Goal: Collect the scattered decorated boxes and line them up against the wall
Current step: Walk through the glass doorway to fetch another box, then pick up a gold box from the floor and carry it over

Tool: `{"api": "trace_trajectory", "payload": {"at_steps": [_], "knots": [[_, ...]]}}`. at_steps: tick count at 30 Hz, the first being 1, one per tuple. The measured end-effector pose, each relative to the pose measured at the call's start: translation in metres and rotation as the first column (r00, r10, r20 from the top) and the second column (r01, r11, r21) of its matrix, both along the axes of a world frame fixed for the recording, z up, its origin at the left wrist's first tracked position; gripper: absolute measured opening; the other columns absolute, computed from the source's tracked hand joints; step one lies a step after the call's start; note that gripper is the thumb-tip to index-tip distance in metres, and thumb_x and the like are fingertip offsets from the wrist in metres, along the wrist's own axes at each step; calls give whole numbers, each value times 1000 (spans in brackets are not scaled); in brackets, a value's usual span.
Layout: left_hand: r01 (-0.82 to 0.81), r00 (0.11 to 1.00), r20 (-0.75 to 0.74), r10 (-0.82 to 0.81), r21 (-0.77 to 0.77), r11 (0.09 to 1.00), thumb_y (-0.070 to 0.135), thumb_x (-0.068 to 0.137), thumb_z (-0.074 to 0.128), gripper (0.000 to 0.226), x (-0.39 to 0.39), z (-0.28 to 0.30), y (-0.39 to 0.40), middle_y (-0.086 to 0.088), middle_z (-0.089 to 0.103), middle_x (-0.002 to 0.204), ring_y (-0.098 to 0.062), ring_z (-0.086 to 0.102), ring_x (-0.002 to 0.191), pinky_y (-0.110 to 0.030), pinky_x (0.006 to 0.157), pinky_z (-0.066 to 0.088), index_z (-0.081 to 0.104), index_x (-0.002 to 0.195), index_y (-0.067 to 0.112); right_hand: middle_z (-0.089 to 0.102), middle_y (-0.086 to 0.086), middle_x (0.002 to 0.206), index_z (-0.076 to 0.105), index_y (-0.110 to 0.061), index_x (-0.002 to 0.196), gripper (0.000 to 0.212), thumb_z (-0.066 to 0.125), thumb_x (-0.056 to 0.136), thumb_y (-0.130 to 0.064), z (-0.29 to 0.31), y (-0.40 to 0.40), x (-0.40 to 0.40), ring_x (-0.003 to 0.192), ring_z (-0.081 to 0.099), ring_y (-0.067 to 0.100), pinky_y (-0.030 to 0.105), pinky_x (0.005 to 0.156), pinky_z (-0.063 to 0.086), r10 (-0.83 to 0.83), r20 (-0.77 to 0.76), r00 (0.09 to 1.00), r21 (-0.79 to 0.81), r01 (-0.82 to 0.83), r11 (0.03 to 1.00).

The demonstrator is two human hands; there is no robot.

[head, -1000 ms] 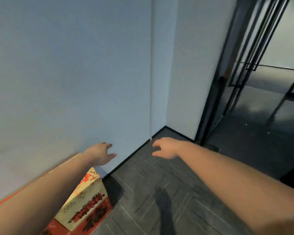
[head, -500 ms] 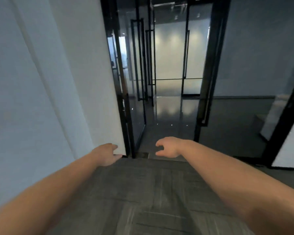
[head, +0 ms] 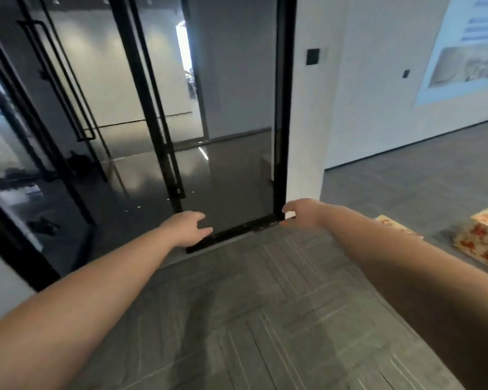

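A cream box with red decoration lies on the grey floor at the far right edge of the head view. A second decorated box shows just behind my right forearm, mostly hidden by it. My left hand is stretched out in front of me, fingers relaxed, holding nothing. My right hand reaches forward at the same height, fingers loosely curved and empty. Both hands are well to the left of the boxes.
Black-framed glass doors fill the left and middle ahead, with a dark threshold strip on the floor. A white pillar stands right of them. A white wall with a poster runs along the far right.
My view has swung to the right, away from the wall and the box beside it, past the glass doors. The boxes at the right have come into sight. Both hands stay empty.
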State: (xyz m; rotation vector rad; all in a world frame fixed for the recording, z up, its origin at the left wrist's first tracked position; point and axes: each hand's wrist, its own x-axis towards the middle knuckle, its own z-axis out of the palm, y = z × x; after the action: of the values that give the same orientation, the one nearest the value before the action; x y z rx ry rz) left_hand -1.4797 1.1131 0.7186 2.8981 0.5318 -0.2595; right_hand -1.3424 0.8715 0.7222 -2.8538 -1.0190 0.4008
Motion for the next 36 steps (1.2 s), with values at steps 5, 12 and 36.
{"api": "trace_trajectory", "payload": {"at_steps": [5,12,36], "knots": [[205,978,-46,-203,32,978,52,93,47,59,120,-26,-78,-3,37,150,-23,37,136,-33,109,34,40,143,20,47,10,144,42,-14,144,52,50,98,-38,-30,-107,58,132,45,27,29,103,35,-243,-74,967,-51,240,969],[469,879,-97,-468,-7,883,54,92,46,64,299,-72,-162,0,32,153,-22,33,139,-33,111,32,34,146,22,56,9,132,47,-17,139,53,48,95,-46,-81,-197,152,117,55,29,39,100,44,-535,-140,833,-118,522,845],[632,730,-311,-608,-31,774,53,94,43,66,888,-241,-318,0,21,157,-25,27,142,-42,111,31,23,150,24,48,6,144,33,-25,147,60,55,94,-43,-246,-367,639,124,52,27,39,96,50,-828,-281,485,-183,820,542]]}}
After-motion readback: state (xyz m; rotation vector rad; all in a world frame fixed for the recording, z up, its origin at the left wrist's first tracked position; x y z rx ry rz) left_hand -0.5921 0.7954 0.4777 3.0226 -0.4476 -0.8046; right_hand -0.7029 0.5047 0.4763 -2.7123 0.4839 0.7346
